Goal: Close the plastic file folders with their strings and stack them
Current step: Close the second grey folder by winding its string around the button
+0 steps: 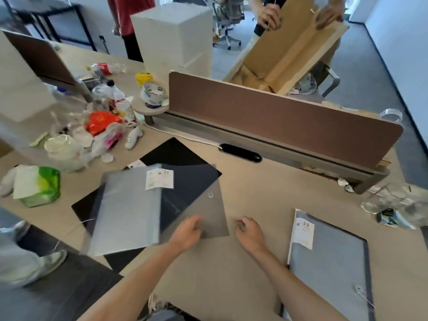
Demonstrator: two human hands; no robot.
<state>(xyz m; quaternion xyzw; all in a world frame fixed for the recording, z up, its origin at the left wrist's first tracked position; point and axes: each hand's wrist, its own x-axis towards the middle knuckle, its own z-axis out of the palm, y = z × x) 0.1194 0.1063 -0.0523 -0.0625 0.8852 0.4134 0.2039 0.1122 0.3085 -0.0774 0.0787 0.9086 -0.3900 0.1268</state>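
Observation:
A pile of grey and dark plastic file folders (129,212) lies on the desk left of centre, the top grey one bearing a white label. Beside it an open folder's translucent flap (208,212) with a round button lies flat. My left hand (188,231) rests on that flap's near edge, fingers curled on it. My right hand (250,231) sits just right of the flap on the desk, fingers pinched together; a string in it cannot be made out. A closed blue-grey folder (331,262) with a label and a string button lies at the right.
Clutter of bottles, wrappers and cups (97,126) fills the left of the desk, with a green tissue pack (39,186). A brown divider panel (278,112) runs across the back. Another person holds cardboard (289,42) behind it. Crumpled clear plastic (393,202) lies at the right.

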